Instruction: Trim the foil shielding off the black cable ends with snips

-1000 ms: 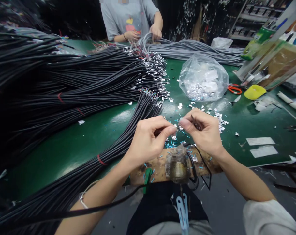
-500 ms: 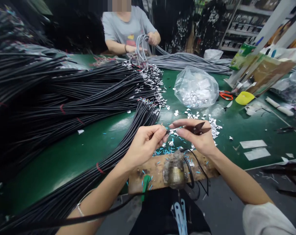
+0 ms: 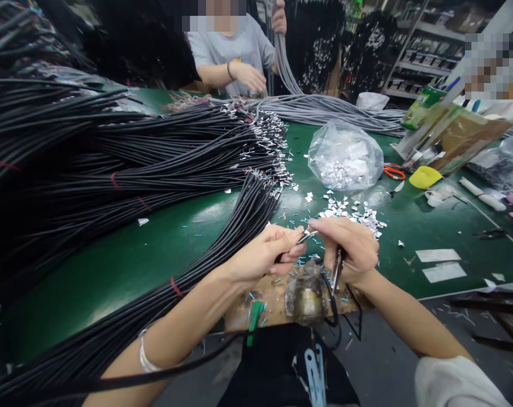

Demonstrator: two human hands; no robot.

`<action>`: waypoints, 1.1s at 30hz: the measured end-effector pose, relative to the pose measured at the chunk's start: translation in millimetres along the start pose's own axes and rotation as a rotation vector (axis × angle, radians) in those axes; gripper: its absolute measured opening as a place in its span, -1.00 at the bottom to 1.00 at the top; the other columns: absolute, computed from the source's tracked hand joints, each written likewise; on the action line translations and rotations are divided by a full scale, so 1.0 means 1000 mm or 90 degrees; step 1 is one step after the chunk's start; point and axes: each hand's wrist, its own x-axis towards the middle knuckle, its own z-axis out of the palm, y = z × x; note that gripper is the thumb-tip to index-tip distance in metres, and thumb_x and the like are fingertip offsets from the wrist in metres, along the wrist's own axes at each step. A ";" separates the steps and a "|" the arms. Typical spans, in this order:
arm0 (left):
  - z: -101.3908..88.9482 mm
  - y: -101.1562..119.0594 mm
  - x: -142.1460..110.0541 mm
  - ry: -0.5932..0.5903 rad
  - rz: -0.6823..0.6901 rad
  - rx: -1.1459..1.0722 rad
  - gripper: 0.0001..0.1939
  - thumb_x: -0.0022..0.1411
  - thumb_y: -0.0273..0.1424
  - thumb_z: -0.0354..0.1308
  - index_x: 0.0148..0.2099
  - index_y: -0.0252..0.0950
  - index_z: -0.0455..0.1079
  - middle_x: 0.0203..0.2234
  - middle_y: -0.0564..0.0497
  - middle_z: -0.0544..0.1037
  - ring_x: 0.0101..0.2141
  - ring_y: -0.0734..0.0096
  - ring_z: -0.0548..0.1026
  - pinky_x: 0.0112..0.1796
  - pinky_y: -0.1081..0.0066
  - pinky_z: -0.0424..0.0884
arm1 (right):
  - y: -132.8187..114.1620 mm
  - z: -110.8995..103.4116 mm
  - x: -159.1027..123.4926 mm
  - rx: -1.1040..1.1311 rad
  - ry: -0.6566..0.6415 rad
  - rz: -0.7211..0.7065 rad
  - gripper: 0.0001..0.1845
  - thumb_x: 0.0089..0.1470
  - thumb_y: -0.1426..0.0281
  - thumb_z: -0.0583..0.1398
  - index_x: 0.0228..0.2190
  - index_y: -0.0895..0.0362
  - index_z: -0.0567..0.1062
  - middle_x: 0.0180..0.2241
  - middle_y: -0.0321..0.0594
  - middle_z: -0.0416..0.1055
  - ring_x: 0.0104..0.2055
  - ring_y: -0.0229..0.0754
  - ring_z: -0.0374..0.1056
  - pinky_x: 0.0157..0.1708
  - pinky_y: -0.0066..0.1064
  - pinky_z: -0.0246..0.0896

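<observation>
Two hands: left hand pinches black cable end; right hand grips snips.
Counter edge: wooden block just below hands.
Writing: none legible.

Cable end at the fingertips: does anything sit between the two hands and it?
Nothing visible does. The left hand pinches the black cable near its foil-wrapped tip, and the right hand meets that tip directly while also holding small snips pointing down. Loose foil scraps lie beyond on the green table.
</observation>
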 end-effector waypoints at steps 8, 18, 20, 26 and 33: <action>0.002 -0.013 0.008 0.191 0.131 0.096 -0.64 0.04 -0.16 0.23 -0.48 -0.39 0.35 -0.73 0.17 0.22 -0.73 0.75 0.08 -0.70 0.59 -0.12 | -0.015 0.009 0.009 0.166 0.039 0.422 -0.80 -0.04 0.55 0.17 -0.31 0.09 0.42 -0.48 -0.35 0.39 -0.62 -0.41 0.19 -0.63 -0.51 0.14; -0.001 -0.006 0.003 0.247 0.202 0.132 -0.63 0.11 -0.17 0.17 -0.53 -0.37 0.31 -0.70 0.15 0.23 -0.76 0.77 0.08 -0.73 0.60 -0.11 | -0.003 -0.001 0.020 0.274 -0.063 0.525 -0.79 -0.02 0.44 0.21 -0.27 0.11 0.52 -0.42 -0.28 0.54 -0.49 -0.32 0.36 -0.52 -0.44 0.22; 0.000 -0.005 0.002 0.231 0.186 0.147 -0.59 0.13 -0.15 0.14 -0.57 -0.37 0.26 -0.71 0.16 0.20 -0.77 0.77 0.08 -0.74 0.60 -0.12 | 0.000 -0.005 0.022 0.261 -0.105 0.445 -0.83 0.01 0.42 0.21 -0.29 0.10 0.55 -0.36 -0.25 0.55 -0.38 -0.28 0.40 -0.41 -0.41 0.27; 0.001 -0.006 0.003 0.153 0.134 0.127 -0.51 0.16 -0.09 0.07 -0.62 -0.34 0.13 -0.71 0.19 0.13 -0.79 0.78 0.04 -0.74 0.57 -0.14 | 0.000 -0.007 0.020 0.153 -0.092 0.267 -0.86 0.01 0.52 0.19 -0.36 0.11 0.52 -0.41 -0.29 0.51 -0.37 -0.30 0.37 -0.38 -0.42 0.27; 0.003 -0.007 0.004 0.210 0.152 0.196 -0.63 0.11 -0.13 0.15 -0.50 -0.36 0.32 -0.73 0.18 0.18 -0.72 0.70 0.07 -0.69 0.55 -0.08 | -0.001 -0.001 0.018 0.282 -0.129 0.462 -0.93 0.02 0.41 0.16 -0.41 0.17 0.42 -0.53 -0.33 0.37 -0.52 -0.39 0.26 -0.56 -0.53 0.17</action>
